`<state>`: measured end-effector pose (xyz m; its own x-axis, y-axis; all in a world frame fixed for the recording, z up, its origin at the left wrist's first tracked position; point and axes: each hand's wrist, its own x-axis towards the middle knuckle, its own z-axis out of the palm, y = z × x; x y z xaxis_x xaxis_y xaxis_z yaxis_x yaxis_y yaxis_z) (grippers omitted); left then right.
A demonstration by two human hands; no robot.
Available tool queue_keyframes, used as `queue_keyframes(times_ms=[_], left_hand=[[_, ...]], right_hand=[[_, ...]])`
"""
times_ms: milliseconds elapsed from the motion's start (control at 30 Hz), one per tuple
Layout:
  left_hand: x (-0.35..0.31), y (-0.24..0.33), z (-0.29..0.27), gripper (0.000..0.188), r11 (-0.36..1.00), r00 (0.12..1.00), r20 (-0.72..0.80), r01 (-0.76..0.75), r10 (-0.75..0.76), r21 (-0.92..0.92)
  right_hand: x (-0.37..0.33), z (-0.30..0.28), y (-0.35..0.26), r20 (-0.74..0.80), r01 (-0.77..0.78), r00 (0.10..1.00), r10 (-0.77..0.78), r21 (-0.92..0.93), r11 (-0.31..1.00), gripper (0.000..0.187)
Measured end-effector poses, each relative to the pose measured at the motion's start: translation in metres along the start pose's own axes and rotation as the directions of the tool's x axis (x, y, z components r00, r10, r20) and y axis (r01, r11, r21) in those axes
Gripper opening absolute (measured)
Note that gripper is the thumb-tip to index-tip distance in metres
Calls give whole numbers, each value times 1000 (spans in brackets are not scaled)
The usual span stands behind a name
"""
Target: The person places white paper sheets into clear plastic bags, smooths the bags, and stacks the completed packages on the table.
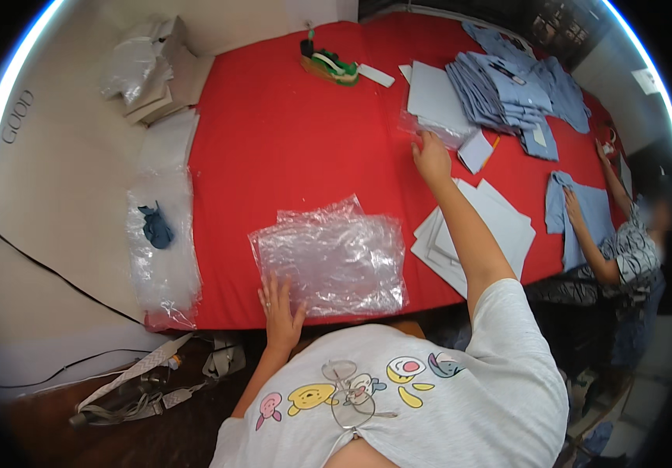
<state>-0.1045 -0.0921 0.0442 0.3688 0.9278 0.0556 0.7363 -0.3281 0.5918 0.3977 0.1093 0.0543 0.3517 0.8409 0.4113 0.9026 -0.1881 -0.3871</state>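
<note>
A spread of clear plastic bags (336, 261) lies on the red-covered table in front of me. My left hand (280, 310) rests flat on the near left corner of these bags, fingers spread. Reaching forward to the right, my right hand (433, 158) has its fingers closed at the near edge of a clear plastic bag (449, 134). That bag lies beside a stack of white boards (436, 95). Below my right forearm are several loose white boards (500, 226), partly hidden by the arm.
Folded blue shirts (500, 93) are piled at the far right, near a small white card (474, 150). A green tape dispenser (332, 68) stands at the back. More plastic sheets (160, 273) line the left edge. A co-worker (625, 249) at right handles a blue garment (586, 214).
</note>
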Motion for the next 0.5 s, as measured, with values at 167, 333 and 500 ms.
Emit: queue_keyframes(times_ms=[167,333,500], left_hand=[[-21,25,-6,69,977,974,-89,202,-208,-67],[-22,36,-7,56,952,943,-160,270,-292,-143],[1,25,3,49,947,932,-258,184,-253,-264]], right_hand=[[59,52,7,19,-9,1000,16,-317,949,17],[77,13,-25,-112,-149,981,157,78,986,13],[24,-102,-97,-286,334,937,-202,556,761,12]])
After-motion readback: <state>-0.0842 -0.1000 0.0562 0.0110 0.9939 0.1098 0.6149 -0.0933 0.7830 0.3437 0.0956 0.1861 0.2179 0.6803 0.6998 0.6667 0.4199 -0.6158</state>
